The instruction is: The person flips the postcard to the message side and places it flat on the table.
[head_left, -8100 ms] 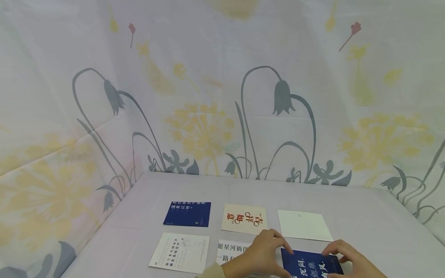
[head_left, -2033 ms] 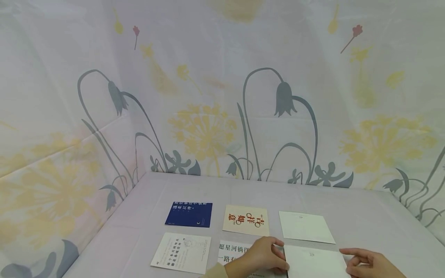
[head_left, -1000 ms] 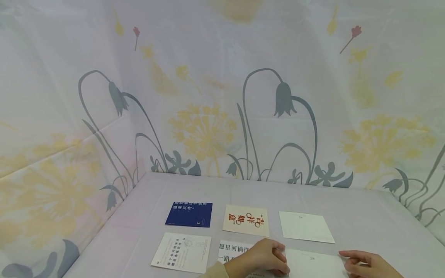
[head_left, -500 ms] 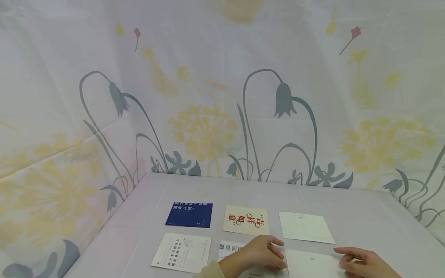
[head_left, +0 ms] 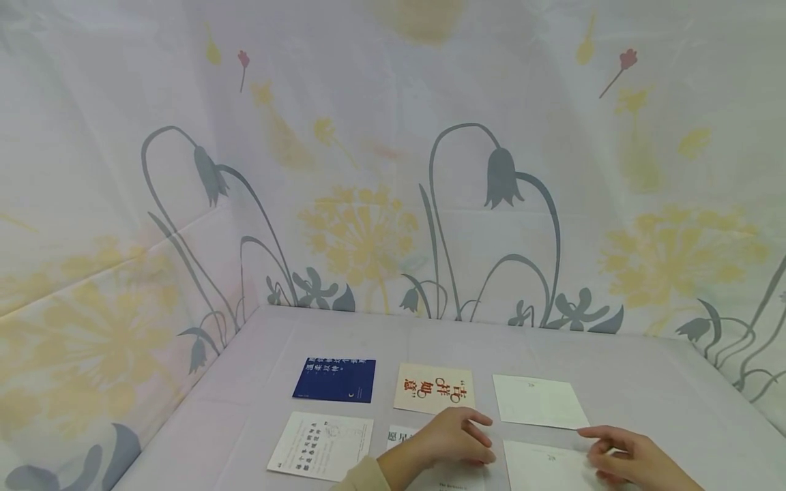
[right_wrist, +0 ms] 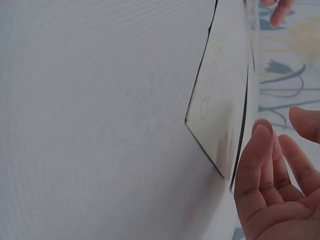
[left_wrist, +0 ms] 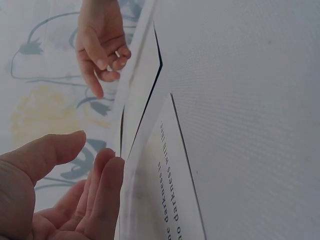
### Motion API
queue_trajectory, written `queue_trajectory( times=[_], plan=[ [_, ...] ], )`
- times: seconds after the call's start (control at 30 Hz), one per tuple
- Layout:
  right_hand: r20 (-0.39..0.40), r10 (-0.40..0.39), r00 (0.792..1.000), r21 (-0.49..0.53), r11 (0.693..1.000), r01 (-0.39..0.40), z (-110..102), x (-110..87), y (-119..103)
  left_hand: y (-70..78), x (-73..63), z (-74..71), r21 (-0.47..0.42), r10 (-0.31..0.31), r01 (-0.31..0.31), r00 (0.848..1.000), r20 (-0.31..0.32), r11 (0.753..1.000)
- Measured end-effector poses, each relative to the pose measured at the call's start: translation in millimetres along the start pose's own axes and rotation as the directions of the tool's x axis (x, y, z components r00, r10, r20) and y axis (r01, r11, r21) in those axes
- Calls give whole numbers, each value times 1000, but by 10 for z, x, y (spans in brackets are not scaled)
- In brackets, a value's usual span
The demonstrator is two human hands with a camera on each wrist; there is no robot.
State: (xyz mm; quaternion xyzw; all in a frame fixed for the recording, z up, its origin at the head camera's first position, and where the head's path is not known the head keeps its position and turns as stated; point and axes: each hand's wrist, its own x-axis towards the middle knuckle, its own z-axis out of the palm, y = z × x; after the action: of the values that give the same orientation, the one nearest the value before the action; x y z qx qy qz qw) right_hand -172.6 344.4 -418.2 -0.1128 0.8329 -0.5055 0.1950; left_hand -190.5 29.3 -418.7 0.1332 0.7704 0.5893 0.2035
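Observation:
A white postcard (head_left: 537, 467) with a tiny printed mark lies flat at the front right of the table. My right hand (head_left: 638, 460) hovers over its right edge, fingers loosely bent and holding nothing. To the left of that card, my left hand (head_left: 451, 440) is above a white postcard with dark lettering (head_left: 445, 481), covering much of it. In the left wrist view, the left hand's fingers (left_wrist: 107, 190) are apart from the lettered card. Faint ovals are printed on the white card (right_wrist: 215, 95) in the right wrist view; the right hand's fingers (right_wrist: 252, 165) hold nothing there.
Behind lie a blue postcard (head_left: 334, 380), a cream postcard with red characters (head_left: 432, 385) and another white postcard (head_left: 540, 401). A white postcard with a line drawing (head_left: 322, 447) is at the front left. Flower-printed cloth (head_left: 393, 170) walls the grey-white tabletop (head_left: 491, 341).
Earlier both hands held a blue lettered card at front right; a white face later shows there. Both hands have since let go and lifted, the left moving leftward and the right inward.

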Motion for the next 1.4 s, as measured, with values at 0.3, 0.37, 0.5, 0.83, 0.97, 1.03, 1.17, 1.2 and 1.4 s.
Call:
queue_trajectory(
  times=[0.3, 0.37, 0.5, 0.83, 0.97, 1.03, 1.17, 1.2, 1.4],
  plan=[
    [18, -41, 999, 30, 999, 41, 38, 78, -42, -42, 9, -134, -7, -12, 12, 1000, 7, 1000],
    [16, -46, 999, 43, 998, 45, 55, 97, -53, -44, 8, -170, -20, -9, 9, 1000, 9, 1000],
    [-3, -55, 998, 47, 997, 55, 98, 139, -80, -56, 7, -228, -32, 2, -2, 1000, -8, 999],
    [-13, -140, 990, 94, 986, 141, 235, 296, -175, -105, -6, -357, -4, 2, -2, 998, -60, 1000],
    [-36, -135, 990, 87, 987, 138, 301, 359, -231, -130, 2, -409, 9, 12, -11, 997, -71, 1000],
    [-49, -129, 990, 86, 987, 133, 333, 390, -261, -140, 7, -430, 14, 14, -13, 996, -83, 1000],
    [-64, -131, 989, 88, 987, 136, 381, 448, -297, -150, 5, -480, -11, 14, -15, 996, -89, 1000],
    [-66, -133, 989, 86, 987, 138, 392, 461, -305, -151, 4, -495, -22, 15, -17, 996, -89, 1000],
    [-84, -162, 983, 85, 982, 169, 448, 525, -338, -166, 5, -606, -23, 47, -50, 992, -113, 998]
  ],
)
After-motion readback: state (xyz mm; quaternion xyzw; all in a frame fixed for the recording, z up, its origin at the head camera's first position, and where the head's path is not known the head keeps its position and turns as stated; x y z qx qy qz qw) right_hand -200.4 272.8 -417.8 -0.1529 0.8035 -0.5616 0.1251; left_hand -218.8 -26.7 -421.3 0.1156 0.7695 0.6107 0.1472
